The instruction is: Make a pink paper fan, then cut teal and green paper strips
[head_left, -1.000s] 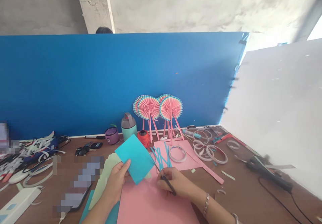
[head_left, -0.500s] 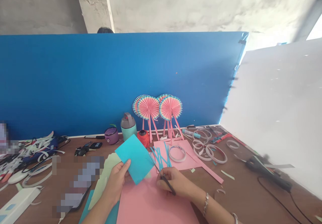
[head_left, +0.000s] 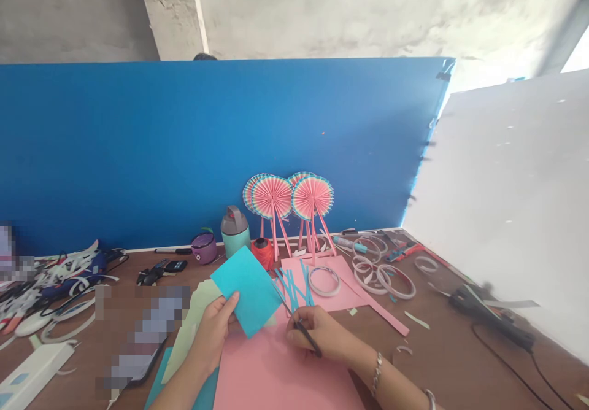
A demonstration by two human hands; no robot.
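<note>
Left hand (head_left: 212, 331): gripping teal card (head_left: 242, 290) at its near edge
Right hand (head_left: 309, 334): pinching slim black tool (head_left: 313, 347), tip angling far-left toward card

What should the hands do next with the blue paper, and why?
Probably the right hand should bring the slim dark tool onto the edge of the turquoise paper that the left hand holds up. The tool's tip already points toward that edge, and thin turquoise strips lie on the pink card nearby, so cutting one more strip looks sensible.
</note>
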